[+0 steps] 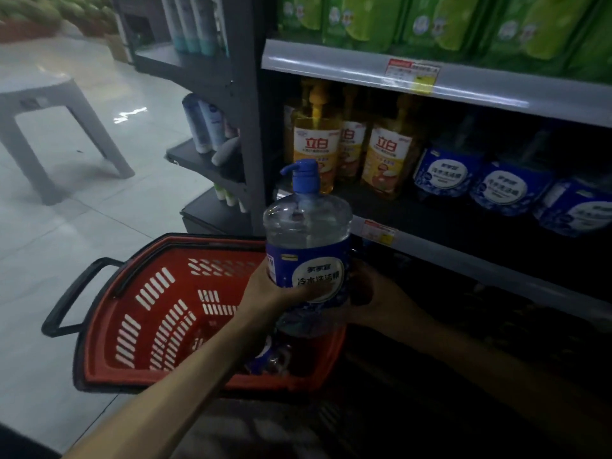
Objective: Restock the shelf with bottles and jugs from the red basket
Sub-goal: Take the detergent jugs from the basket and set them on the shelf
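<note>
A clear jug with a blue pump top and blue label [306,233] is held upright above the red basket [145,306]. My left hand [265,289] grips its left side, fingers curled round the label. My right hand [374,293] holds its right side in the shadow. Another blue-labelled bottle [268,356] lies in the basket under my left forearm. On the middle shelf [440,223] stand yellow pump bottles [318,144] at the left and blue-labelled jugs [500,187] at the right.
The basket sits on the tiled floor with its black handle [71,296] swung to the left. A grey plastic stool [49,127] stands at the far left. A dark end rack [212,140] with tubes flanks the shelf. Green refill packs [447,24] fill the upper shelf.
</note>
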`<action>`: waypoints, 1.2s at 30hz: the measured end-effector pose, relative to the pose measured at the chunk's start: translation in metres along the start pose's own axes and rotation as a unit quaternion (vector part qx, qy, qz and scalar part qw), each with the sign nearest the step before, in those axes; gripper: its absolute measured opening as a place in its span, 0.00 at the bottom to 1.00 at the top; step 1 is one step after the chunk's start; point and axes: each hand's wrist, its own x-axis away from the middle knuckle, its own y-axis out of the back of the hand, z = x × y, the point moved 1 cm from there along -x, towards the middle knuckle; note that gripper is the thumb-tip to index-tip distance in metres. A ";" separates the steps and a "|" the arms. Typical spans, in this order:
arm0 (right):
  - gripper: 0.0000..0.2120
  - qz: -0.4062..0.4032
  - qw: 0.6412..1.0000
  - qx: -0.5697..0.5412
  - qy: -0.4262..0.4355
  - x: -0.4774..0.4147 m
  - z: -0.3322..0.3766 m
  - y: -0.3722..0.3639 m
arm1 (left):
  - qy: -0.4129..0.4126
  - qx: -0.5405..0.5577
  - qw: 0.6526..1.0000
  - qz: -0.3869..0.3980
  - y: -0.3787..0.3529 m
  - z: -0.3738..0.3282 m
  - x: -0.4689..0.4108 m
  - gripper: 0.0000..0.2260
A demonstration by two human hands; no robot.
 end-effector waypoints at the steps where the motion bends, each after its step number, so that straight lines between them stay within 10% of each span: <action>1: 0.38 -0.011 1.000 0.004 0.002 0.000 -0.002 0.006 | -0.008 -0.005 1.000 0.007 -0.010 -0.003 -0.004 0.30; 26: 0.47 -0.284 0.958 -0.031 -0.008 0.109 -0.074 0.145 | -0.134 -0.204 0.955 0.166 -0.212 -0.005 -0.035 0.37; 36: 0.42 -0.487 0.871 -0.030 0.056 0.169 -0.089 0.214 | -0.216 -0.250 0.919 0.213 -0.322 -0.016 -0.049 0.40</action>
